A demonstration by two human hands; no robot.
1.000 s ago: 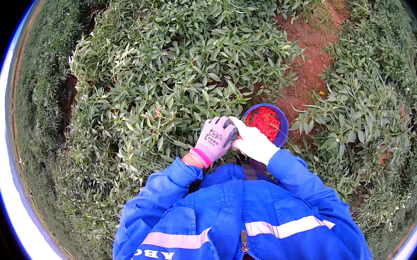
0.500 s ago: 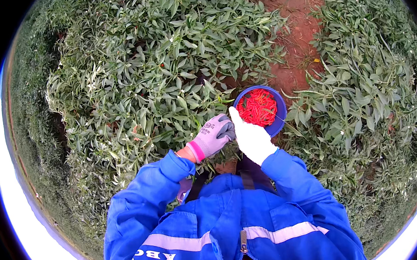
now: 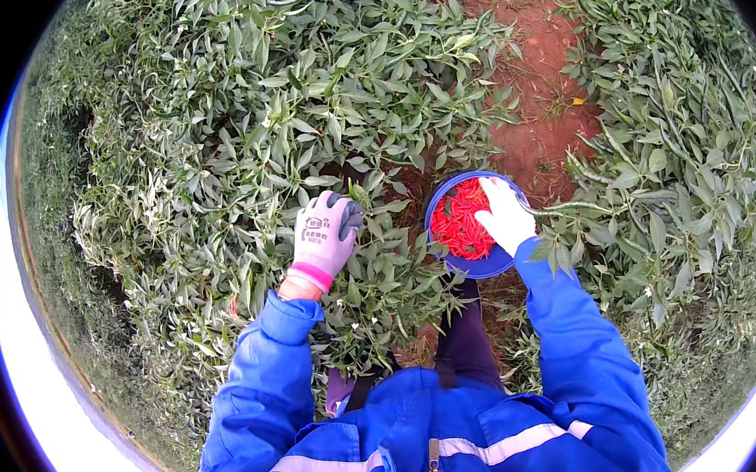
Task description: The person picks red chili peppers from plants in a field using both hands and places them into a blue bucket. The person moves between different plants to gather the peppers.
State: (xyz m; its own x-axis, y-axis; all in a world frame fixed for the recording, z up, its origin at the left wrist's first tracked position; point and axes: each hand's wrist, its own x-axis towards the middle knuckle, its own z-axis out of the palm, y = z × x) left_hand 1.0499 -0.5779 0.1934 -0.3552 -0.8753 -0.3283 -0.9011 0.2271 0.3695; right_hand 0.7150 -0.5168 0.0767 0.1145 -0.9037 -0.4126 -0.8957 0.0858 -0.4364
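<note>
Your left hand (image 3: pixel 324 238), in a pale lilac knitted glove with a pink cuff, rests knuckles-up on the low green leafy plant (image 3: pixel 240 149) in front of you, its grey-tipped fingers curled down into the foliage; whether they pinch anything cannot be told, since the leaves hide the fingertips. Your right hand (image 3: pixel 504 216), in a white glove, lies palm-down and loosely open over the right side of the round blue plastic bowl (image 3: pixel 478 268), its fingers spread on the heap of small red chilli peppers (image 3: pixel 458 223) that fills the bowl. The bowl sits just to the right of your left hand, with a tuft of leaves between the two, and directly under your right hand. Beyond your right hand runs a strip of bare reddish-brown soil (image 3: pixel 545 110), and further to the right of it stands another bank of green leafy plants (image 3: pixel 688 153), one stem of which reaches in and touches the bowl's rim beside your right wrist. Both your forearms are in bright blue jacket sleeves (image 3: pixel 265 375) with pale reflective bands across the chest below.
</note>
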